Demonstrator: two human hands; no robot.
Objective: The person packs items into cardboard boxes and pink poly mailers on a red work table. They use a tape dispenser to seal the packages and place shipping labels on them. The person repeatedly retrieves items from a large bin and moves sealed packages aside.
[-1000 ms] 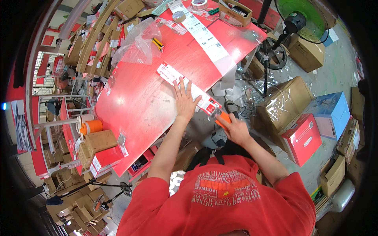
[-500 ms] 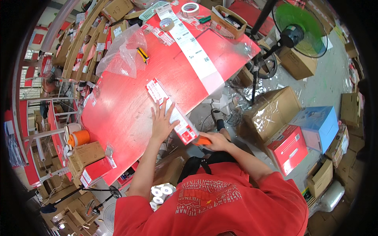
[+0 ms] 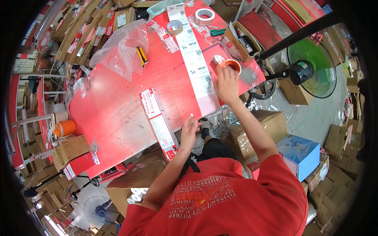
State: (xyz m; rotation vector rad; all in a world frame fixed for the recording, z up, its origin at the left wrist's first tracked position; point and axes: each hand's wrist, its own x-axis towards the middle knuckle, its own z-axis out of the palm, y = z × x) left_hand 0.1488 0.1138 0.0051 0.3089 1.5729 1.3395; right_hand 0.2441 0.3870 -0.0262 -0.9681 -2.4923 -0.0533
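At the right side of the red table, my right hand point(image 3: 227, 84) is closed on a roll of tape with an orange ring point(image 3: 234, 64), near the table's far-right edge. My left hand point(image 3: 189, 133) hangs by the front edge, its fingers loosely bent and apart, nothing plainly held. Left of it lies a long, narrow red-and-white box point(image 3: 160, 128), whose near end sticks out past the table edge. Between the box and my right hand runs a long strip of white printed labels point(image 3: 195, 63), its pinkish end reaching the front edge.
Bubble wrap point(image 3: 124, 47) and a yellow box cutter point(image 3: 141, 56) lie at the far left. Two tape rolls, white point(image 3: 204, 16) and tan point(image 3: 175, 27), sit at the back. An open carton point(image 3: 240, 43) stands far right, beside a green fan point(image 3: 311, 69). Cartons point(image 3: 267, 128) crowd the floor.
My right hand has moved from the box's near end to the far right with the orange roll. My left hand has left the box, which now points more toward me.
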